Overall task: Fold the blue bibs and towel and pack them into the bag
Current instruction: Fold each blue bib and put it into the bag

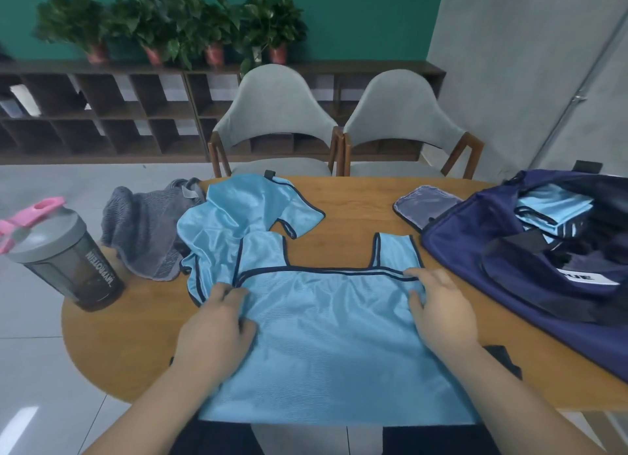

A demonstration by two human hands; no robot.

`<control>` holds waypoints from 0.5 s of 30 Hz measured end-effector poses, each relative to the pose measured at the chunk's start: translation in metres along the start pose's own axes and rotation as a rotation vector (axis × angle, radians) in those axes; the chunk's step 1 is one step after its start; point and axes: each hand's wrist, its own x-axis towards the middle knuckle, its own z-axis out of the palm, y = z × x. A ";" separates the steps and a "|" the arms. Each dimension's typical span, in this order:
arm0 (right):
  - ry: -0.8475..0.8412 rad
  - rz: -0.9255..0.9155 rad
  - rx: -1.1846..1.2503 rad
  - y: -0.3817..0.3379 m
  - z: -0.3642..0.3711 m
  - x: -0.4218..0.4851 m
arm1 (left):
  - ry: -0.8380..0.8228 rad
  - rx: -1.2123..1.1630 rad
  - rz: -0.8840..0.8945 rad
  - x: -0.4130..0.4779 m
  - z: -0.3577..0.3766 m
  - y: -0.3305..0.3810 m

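A light blue bib (326, 335) with dark trim lies spread flat on the wooden table (356, 209), its lower edge hanging over the front. My left hand (217, 322) pinches the fabric at its left shoulder. My right hand (438, 308) grips the right shoulder near the strap. A second blue bib (244, 213) lies crumpled behind it to the left. A grey towel (146, 230) is bunched at the table's left end. The navy bag (530, 277) stands open at the right, with folded blue bibs (554, 206) inside.
A dark shaker bottle (68, 254) with a grey lid and pink handle stands at the table's left edge. Two grey chairs (275, 114) face the far side. A clear pouch (424, 204) lies by the bag. Shelves with potted plants line the back wall.
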 end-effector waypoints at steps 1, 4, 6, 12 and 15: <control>-0.014 0.008 -0.017 -0.003 -0.002 0.001 | 0.021 0.014 0.008 0.003 -0.001 -0.001; -0.053 0.052 -0.099 -0.010 -0.005 0.010 | 0.074 0.090 0.017 0.015 -0.002 0.002; -0.018 0.063 -0.173 -0.013 -0.004 0.019 | 0.119 0.111 0.028 0.023 -0.002 0.011; -0.074 -0.099 -0.188 -0.031 0.022 0.057 | 0.061 -0.053 0.203 0.043 0.023 0.047; -0.202 -0.165 -0.254 -0.031 0.041 0.068 | -0.064 0.014 0.145 0.046 0.041 0.047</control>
